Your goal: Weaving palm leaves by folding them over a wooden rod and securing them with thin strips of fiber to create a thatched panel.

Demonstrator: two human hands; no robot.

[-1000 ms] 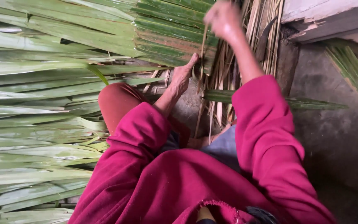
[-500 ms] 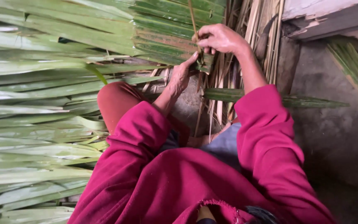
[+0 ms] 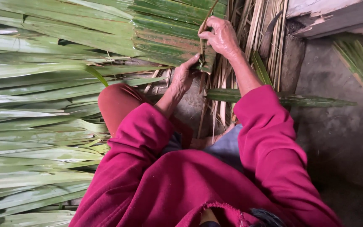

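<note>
A panel of overlapping green palm leaves lies folded side by side ahead of me. My left hand presses its fingertips against the lower edge of that panel, gripping the leaf edge. Just above it, my right hand pinches a thin tan strip that runs through the leaves near the panel's right end. Both arms wear magenta sleeves.
Long loose green leaves cover the ground at left. Dry tan stalks stand behind the panel. A single leaf lies across a grey concrete floor at right, with a pale ledge above. My red-trousered knee is raised.
My right hand came down from high above the panel to its edge, drawing the thin strip with it. My left hand stayed at the panel's lower edge.
</note>
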